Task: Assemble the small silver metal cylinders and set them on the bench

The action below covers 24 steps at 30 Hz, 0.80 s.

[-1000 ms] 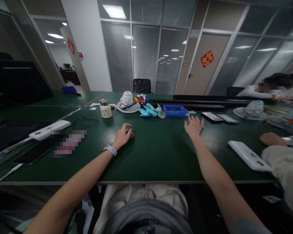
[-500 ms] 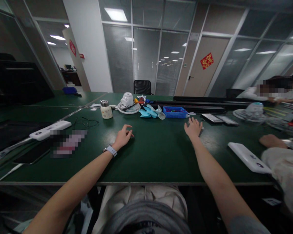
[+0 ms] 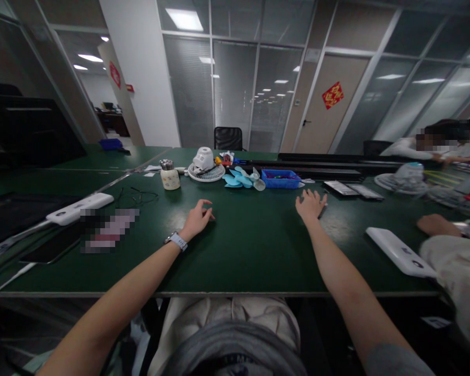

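My left hand point(image 3: 198, 219) rests on the green table point(image 3: 254, 250) with its fingers apart and nothing in it; a watch point(image 3: 176, 241) is on that wrist. Over to the right, my right hand point(image 3: 311, 205) lies with fingers spread, just in front of a blue basket point(image 3: 281, 179) of small items. A small object shows partly at its outer edge, too hidden to name. Beyond my hands, light-blue fan blades point(image 3: 241, 179) lie beside a white fan point(image 3: 203, 166) with its grille. A cream jar with a metal lid point(image 3: 169, 176) stands left of the fan.
White power bank-like devices lie left point(image 3: 80, 209) and right point(image 3: 399, 252). Glasses point(image 3: 138, 196), a dark tablet point(image 3: 53, 245) and cables are at left. Two flat phone-like slabs point(image 3: 352, 190) lie right of the basket. Another person's arm point(image 3: 438, 225) rests at the right edge.
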Motion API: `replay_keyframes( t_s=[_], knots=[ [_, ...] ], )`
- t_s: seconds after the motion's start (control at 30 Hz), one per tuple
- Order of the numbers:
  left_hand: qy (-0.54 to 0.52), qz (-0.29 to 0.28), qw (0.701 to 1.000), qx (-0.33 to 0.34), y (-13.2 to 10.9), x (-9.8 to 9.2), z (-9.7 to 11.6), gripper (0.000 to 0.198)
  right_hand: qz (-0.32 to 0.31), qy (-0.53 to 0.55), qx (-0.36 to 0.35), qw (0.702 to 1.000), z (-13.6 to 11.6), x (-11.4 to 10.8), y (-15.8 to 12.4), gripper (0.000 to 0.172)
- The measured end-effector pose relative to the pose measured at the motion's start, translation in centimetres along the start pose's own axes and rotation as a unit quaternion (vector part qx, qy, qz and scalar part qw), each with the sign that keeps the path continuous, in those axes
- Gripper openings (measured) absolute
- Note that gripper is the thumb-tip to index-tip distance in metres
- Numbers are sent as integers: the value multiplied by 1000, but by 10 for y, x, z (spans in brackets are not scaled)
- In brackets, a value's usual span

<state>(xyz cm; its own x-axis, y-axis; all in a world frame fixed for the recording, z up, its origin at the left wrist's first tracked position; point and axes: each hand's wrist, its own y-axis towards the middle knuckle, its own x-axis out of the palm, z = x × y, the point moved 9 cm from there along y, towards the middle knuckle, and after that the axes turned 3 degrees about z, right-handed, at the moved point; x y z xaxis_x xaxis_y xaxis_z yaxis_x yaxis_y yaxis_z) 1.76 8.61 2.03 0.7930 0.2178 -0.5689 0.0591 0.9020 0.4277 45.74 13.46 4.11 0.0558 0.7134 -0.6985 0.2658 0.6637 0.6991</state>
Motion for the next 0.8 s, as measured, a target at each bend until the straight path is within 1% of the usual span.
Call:
replay_keyframes(
  t_s=[0.13, 0.8],
  knots=[
    [3, -1, 1000, 5, 0, 0, 1, 33, 2, -11, 2, 1000, 0, -1, 0, 48],
    [6, -10, 1000, 2, 0, 2, -1, 33, -49, -25, 18, 998, -2, 2, -2, 52]
  ],
)
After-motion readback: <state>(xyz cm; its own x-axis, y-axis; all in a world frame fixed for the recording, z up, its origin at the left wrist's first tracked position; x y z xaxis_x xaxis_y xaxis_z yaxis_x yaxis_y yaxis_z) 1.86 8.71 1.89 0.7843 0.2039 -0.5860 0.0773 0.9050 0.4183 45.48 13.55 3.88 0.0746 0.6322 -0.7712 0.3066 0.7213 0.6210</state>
